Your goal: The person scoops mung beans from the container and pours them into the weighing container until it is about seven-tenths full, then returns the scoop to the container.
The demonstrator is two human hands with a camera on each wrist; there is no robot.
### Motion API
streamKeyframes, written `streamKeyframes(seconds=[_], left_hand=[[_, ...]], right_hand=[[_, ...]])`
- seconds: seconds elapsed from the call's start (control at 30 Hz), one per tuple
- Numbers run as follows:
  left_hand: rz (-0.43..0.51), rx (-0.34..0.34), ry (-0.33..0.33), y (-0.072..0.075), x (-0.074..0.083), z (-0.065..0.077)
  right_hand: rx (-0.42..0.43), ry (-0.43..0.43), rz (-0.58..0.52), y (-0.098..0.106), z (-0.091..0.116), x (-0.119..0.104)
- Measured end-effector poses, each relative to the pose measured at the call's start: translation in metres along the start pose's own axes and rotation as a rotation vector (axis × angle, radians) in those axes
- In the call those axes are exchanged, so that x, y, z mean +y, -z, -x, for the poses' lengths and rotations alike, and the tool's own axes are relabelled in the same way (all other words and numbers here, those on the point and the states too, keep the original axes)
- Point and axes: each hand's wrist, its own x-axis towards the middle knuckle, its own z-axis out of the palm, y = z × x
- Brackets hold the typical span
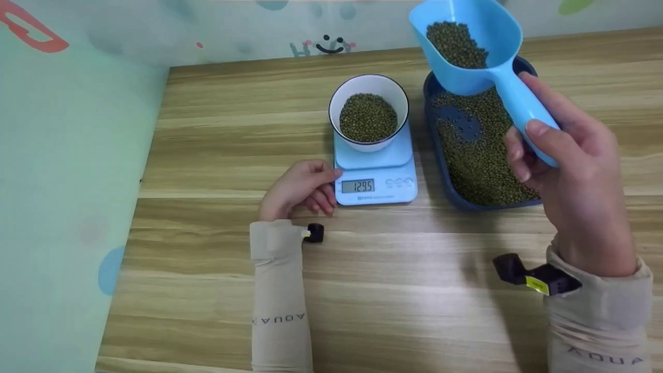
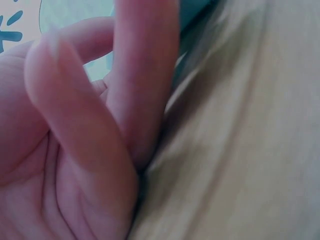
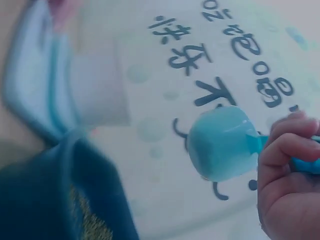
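In the head view my right hand [image 1: 580,150] grips the handle of a light blue scoop [image 1: 497,39]. Small greenish-brown beans [image 1: 456,45] lie in the scoop, which is raised over the far end of a dark blue tub [image 1: 450,194] of the same beans. My left hand [image 1: 305,189] rests on the table with loosely bent fingers, its thumb tip at the left edge of a blue kitchen scale [image 1: 386,194]. On the scale stands a white bowl [image 1: 404,116] partly filled with beans; the display [image 1: 358,186] reads 129.5. The right wrist view shows the scoop's underside [image 3: 220,145].
The wooden table [image 1: 207,248] ends at a patterned wall [image 1: 233,31] behind and a pale green wall [image 1: 62,181] on the left. The tub stands close to the right of the scale. Small black cameras are worn on both wrists.
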Motion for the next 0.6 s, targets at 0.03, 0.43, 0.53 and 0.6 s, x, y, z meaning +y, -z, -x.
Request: streamKeyframes(seconds=[0.03,0.43,0.53,0.6], left_hand=[[-0.002,0.001,-0.003,0.000,0.000,0.000],[0.000,-0.015,-0.011,-0.002,-0.002,-0.001],[0.003,-0.016,-0.015,-0.001,-0.002,-0.001],[0.004,-0.014,-0.013,0.000,-0.001,-0.001]], right_hand=[[-0.001,0.004,-0.027,-0.002,-0.001,-0.001],[-0.004,0.093,-0.051,-0.025,-0.011,0.000],[-0.019,0.090,0.000,-0.028,-0.009,0.000],[-0.025,0.086,0.036,-0.029,-0.008,0.000]])
